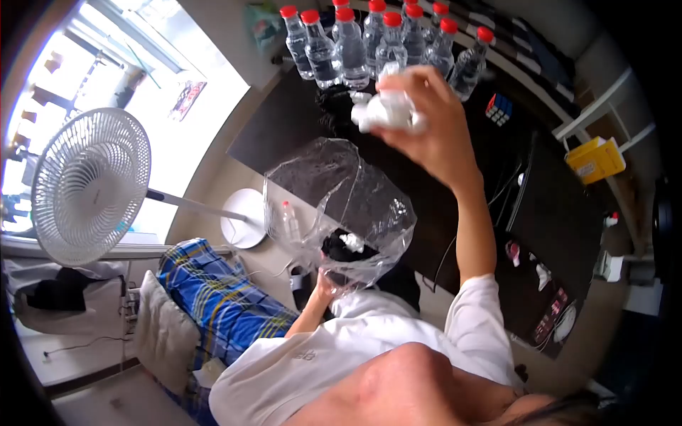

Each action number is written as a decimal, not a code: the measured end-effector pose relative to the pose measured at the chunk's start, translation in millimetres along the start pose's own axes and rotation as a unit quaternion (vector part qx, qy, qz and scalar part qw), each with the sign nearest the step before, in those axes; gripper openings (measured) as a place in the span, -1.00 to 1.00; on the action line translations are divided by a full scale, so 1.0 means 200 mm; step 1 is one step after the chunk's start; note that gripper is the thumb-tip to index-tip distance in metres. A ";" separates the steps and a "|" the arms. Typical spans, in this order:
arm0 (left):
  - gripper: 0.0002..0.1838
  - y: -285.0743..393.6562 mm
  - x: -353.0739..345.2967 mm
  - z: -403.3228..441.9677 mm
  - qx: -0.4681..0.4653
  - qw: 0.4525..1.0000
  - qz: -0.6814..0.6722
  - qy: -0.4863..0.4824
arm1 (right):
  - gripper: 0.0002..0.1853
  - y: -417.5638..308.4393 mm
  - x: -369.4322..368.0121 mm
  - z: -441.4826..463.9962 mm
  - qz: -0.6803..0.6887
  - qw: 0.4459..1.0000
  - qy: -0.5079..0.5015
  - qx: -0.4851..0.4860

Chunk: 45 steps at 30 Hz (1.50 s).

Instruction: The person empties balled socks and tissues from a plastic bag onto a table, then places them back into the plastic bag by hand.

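My right hand [435, 124] is raised over the dark table, its fingers closed round a white, lumpy bundle [383, 113] that looks like crumpled tissue or cloth. Low in front of my body, my left hand [326, 285] grips a large clear plastic bag [355, 181] near its lower end. The bag stands puffed out beside the table edge. Through its film show a black item [334, 245] and a small white crumpled piece [353, 243]; whether both lie inside I cannot tell. A black, fuzzy-looking item [331, 106] lies on the table left of the white bundle.
Several clear bottles with red caps [351, 53] stand at the table's far end. A Rubik's cube [499, 110] sits to their right, and a yellow box [595, 160] is farther right. At left stand a white fan [92, 186] and a blue plaid cloth [220, 284].
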<state>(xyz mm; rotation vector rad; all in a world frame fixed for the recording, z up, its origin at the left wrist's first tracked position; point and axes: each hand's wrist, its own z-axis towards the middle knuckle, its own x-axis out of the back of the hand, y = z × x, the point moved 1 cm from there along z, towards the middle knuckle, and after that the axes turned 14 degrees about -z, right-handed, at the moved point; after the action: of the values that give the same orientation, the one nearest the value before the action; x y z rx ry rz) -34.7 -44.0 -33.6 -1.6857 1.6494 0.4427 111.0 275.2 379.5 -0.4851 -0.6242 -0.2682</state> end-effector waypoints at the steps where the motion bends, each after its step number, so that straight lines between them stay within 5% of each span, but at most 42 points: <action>1: 0.11 0.02 0.01 0.04 0.019 0.999 -0.003 -0.044 | -0.42 -0.08 0.07 -0.01 -0.001 0.999 0.000 0.039; 4: -0.13 -0.02 -0.11 0.01 -0.009 0.999 0.014 -0.043 | -0.45 -0.22 0.12 -0.06 -0.029 0.995 -0.054 0.076; 7: -0.10 0.00 -0.10 0.03 0.045 0.992 -0.025 -0.117 | -0.38 -0.31 0.10 -0.07 0.007 0.986 -0.134 0.102; 9: -0.08 0.00 -0.07 0.06 0.003 0.997 0.000 -0.079 | -0.35 -0.32 0.07 -0.07 0.031 0.977 -0.187 0.100; 16: -0.13 -0.01 0.05 0.05 -0.027 0.999 0.004 -0.016 | -0.72 -0.32 0.19 -0.07 0.121 0.987 -0.013 0.104; 19: -0.12 -0.03 -0.10 0.04 -0.049 0.999 0.003 0.006 | -0.53 -0.32 0.22 -0.09 0.140 0.986 0.023 0.088; 23: -0.14 -0.05 -0.19 -0.01 -0.041 0.999 0.011 -0.016 | -0.39 -0.34 0.13 -0.08 0.092 0.985 -0.067 0.133; 25: -0.14 -0.07 -0.23 -0.04 -0.040 0.999 0.020 -0.020 | -0.35 -0.38 0.14 -0.09 0.022 0.974 -0.194 0.114; 27: -0.15 -0.09 -0.27 -0.08 -0.042 0.998 0.030 -0.023 | -0.36 -0.37 0.14 -0.11 0.009 0.975 -0.182 0.127; 33: -0.12 -0.08 -0.29 -0.09 0.003 0.998 -0.037 -0.055 | -0.47 -0.29 0.28 -0.13 0.077 0.971 0.216 0.068; 39: -0.23 -0.10 -0.30 -0.11 -0.048 0.998 0.038 0.004 | -0.54 -0.28 0.31 -0.14 0.040 0.974 0.209 0.082; 45: 0.06 -0.07 -0.18 -0.04 -0.045 0.992 0.105 -0.053 | -0.73 -0.35 0.27 -0.13 0.012 0.985 0.116 0.128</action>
<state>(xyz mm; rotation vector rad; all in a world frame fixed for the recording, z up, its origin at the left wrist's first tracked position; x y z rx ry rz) -27.7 -24.8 0.0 -1.5294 1.7582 0.7064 140.1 197.6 419.2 -0.2092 -0.4177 -0.2146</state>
